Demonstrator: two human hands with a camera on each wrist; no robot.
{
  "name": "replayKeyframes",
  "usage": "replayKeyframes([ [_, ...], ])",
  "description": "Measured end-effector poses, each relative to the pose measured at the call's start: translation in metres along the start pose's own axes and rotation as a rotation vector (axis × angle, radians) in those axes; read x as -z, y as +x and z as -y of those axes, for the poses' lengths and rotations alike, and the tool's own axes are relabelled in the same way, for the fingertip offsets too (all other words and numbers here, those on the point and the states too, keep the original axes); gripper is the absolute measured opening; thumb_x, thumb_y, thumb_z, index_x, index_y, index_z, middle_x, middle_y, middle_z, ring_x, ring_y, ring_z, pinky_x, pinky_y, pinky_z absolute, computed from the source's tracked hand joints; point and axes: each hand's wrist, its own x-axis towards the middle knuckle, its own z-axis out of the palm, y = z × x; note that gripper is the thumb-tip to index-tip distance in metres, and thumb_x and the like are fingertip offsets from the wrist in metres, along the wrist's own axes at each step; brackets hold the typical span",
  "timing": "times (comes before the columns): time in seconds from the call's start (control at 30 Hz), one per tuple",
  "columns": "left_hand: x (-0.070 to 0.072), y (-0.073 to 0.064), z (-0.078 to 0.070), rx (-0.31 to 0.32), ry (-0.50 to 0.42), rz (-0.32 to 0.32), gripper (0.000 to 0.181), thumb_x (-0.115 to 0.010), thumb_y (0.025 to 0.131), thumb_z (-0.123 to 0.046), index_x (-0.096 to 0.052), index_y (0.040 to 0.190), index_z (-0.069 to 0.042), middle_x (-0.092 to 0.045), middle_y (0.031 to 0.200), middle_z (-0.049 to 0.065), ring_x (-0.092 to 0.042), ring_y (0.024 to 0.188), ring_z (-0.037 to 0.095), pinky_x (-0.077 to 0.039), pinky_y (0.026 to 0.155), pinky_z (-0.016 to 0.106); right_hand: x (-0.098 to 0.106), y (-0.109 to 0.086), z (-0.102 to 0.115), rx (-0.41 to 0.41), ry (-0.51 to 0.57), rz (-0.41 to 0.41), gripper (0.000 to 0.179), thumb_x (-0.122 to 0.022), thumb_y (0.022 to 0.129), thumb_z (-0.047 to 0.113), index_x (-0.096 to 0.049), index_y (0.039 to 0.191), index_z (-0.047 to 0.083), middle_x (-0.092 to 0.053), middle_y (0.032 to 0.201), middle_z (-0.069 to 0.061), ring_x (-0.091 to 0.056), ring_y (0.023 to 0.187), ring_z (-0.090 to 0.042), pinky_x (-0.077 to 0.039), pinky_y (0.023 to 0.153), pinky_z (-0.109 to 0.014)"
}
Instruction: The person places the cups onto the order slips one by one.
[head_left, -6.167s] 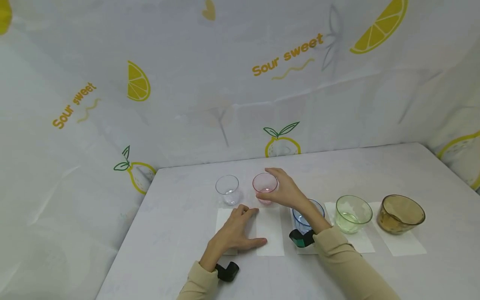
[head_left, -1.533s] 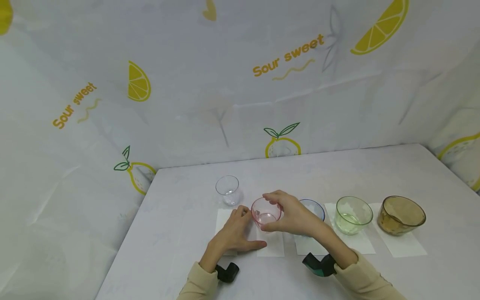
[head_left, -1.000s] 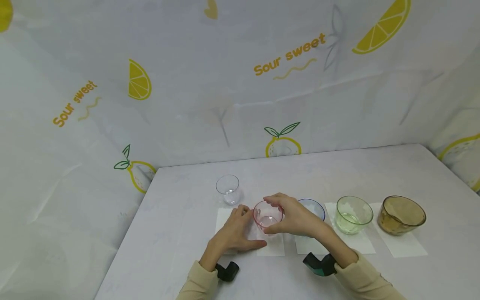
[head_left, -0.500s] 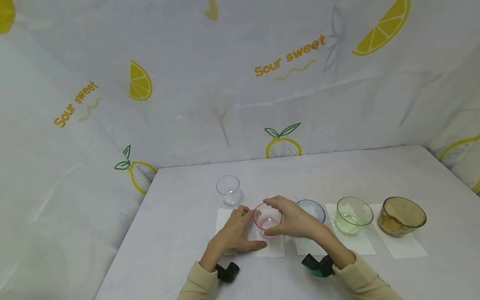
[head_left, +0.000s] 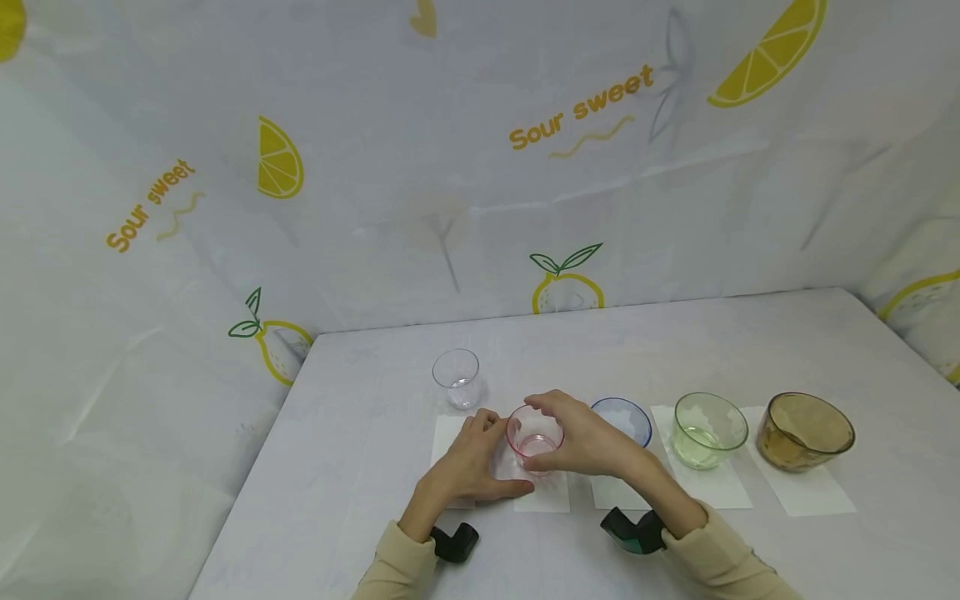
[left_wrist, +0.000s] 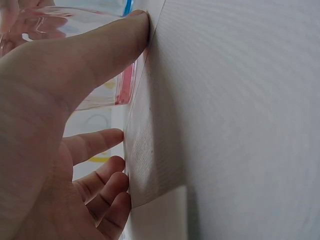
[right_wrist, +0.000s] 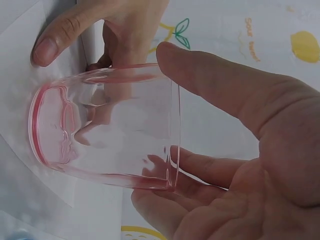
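Note:
My right hand [head_left: 592,437] pinches a pink-tinted glass cup [head_left: 536,433] near its rim, thumb on the near side and fingers on the far side. In the right wrist view the pink cup [right_wrist: 135,125] stands with its base close over a white paper strip [head_left: 551,496]. My left hand [head_left: 467,462] rests just left of the cup with thumb and fingers spread. In the left wrist view, the left thumb [left_wrist: 100,52] and fingertips touch the papers. Another paper strip [head_left: 447,433] lies partly hidden under the left hand.
A clear glass cup [head_left: 459,383] stands behind the left hand. To the right, a blue-rimmed glass [head_left: 624,417], a green glass bowl [head_left: 705,433] and an amber glass bowl [head_left: 802,433] stand in a row on paper strips. A lemon-print cloth [head_left: 420,167] hangs behind the table.
Since the earliest frame, my right hand has brought the pink cup forward from beside the clear cup to over the second paper strip. Lately it has shifted only slightly; the left hand stays put.

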Motion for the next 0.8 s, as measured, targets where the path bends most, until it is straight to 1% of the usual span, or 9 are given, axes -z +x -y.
replayKeyframes([
  [0.27, 0.0001, 0.0007, 0.0001, -0.002, 0.015, -0.002, 0.084, -0.084, 0.077, -0.052, -0.053, 0.143, -0.01, -0.048, 0.125, 0.006, -0.047, 0.114, 0.021, -0.05, 0.099, 0.038, -0.0024, 0.0015, -0.0013, 0.01, 0.008, -0.009, 0.078, -0.089, 0.076, 0.025, -0.055, 0.139, -0.006, -0.059, 0.139, -0.023, -0.059, 0.126, -0.044, -0.054, 0.097, -0.054],
  [0.5, -0.0001, 0.001, -0.0003, 0.001, 0.024, 0.001, 0.086, -0.085, 0.076, -0.052, -0.053, 0.144, -0.009, -0.049, 0.126, 0.007, -0.048, 0.114, 0.022, -0.05, 0.099, 0.038, -0.0039, 0.001, -0.0012, 0.01, 0.013, -0.016, 0.077, -0.089, 0.076, 0.024, -0.055, 0.138, -0.006, -0.059, 0.139, -0.023, -0.058, 0.126, -0.045, -0.054, 0.098, -0.056],
  [0.63, -0.0008, 0.0007, -0.0003, -0.005, 0.02, -0.001, 0.086, -0.085, 0.077, -0.052, -0.053, 0.143, -0.008, -0.049, 0.126, 0.006, -0.048, 0.115, 0.021, -0.05, 0.1, 0.038, -0.0044, 0.0002, -0.0016, 0.006, 0.016, -0.022, 0.078, -0.09, 0.076, 0.024, -0.054, 0.139, -0.005, -0.056, 0.141, -0.025, -0.057, 0.127, -0.044, -0.054, 0.098, -0.056],
  [0.73, -0.0007, 0.0008, -0.0002, -0.013, 0.023, -0.007, 0.085, -0.085, 0.077, -0.052, -0.053, 0.143, -0.008, -0.05, 0.126, 0.007, -0.048, 0.115, 0.022, -0.051, 0.1, 0.039, -0.0039, 0.0006, -0.002, 0.04, 0.005, -0.047, 0.077, -0.089, 0.077, 0.026, -0.054, 0.139, -0.004, -0.054, 0.144, -0.025, -0.056, 0.129, -0.043, -0.053, 0.099, -0.057],
  [0.8, -0.0002, 0.0013, -0.0002, -0.016, 0.038, -0.011, 0.085, -0.085, 0.077, -0.052, -0.054, 0.142, -0.008, -0.05, 0.126, 0.007, -0.049, 0.114, 0.022, -0.051, 0.099, 0.038, -0.0031, 0.0016, -0.0022, 0.079, 0.003, -0.086, 0.073, -0.087, 0.079, 0.024, -0.055, 0.139, -0.002, -0.054, 0.144, -0.024, -0.055, 0.131, -0.044, -0.051, 0.102, -0.059],
])
